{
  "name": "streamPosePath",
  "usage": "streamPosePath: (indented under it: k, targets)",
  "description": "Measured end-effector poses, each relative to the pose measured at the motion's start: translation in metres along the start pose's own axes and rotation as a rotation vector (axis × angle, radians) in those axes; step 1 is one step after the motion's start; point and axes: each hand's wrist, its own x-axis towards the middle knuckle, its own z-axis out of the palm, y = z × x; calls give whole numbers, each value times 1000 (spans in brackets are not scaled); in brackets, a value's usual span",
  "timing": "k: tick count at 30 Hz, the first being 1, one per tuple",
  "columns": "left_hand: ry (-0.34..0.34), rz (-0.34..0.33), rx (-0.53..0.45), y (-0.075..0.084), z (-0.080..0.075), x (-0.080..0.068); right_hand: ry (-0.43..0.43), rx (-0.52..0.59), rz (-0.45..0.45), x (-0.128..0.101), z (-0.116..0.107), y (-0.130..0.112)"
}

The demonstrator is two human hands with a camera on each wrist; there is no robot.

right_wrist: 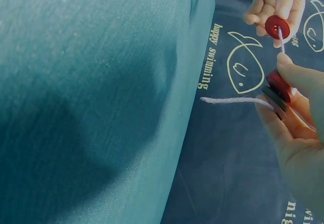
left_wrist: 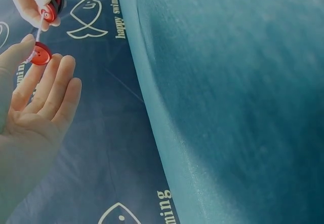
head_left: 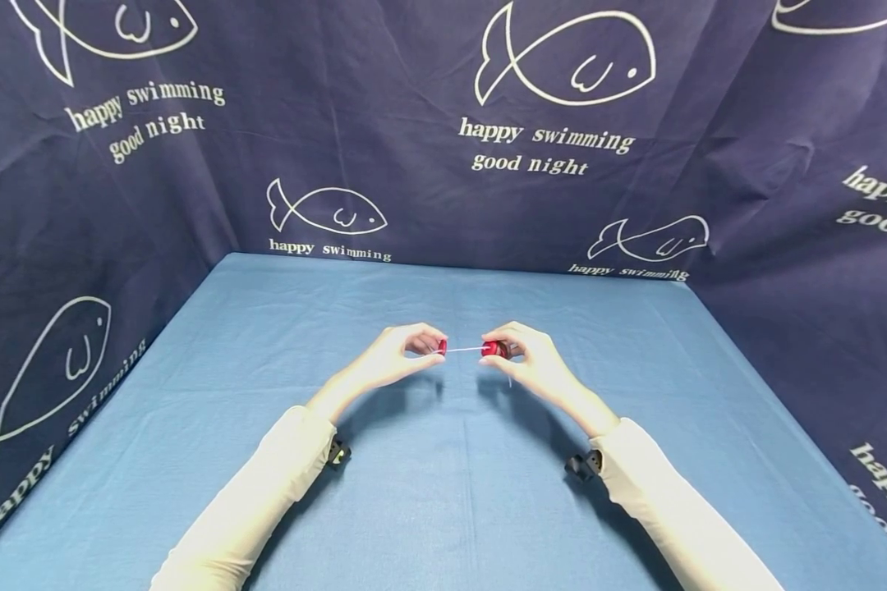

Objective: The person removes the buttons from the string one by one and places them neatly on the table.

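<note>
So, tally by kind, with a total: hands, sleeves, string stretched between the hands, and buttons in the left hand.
Hands: 2 (left hand, right hand)
Sleeves: 2 (left sleeve, right sleeve)
String: 1
Button in left hand: 1
Total: 6

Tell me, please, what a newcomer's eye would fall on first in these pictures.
Probably the red button in the left hand and the stack of buttons in the right hand, with a pale cord stretched between them above the blue cloth. Next, perhaps, the dark fish-print curtain behind.
</note>
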Motion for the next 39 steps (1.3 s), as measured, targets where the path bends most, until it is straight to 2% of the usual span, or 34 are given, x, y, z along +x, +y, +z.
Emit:
streamPosePath:
  k: [11,39]
  targets:
    - [0,2,0,0,1,0,1,-1,-7,-1,0,2]
    - [12,5,-6,0,-1,-1,-1,-6,43,-1,-7,3]
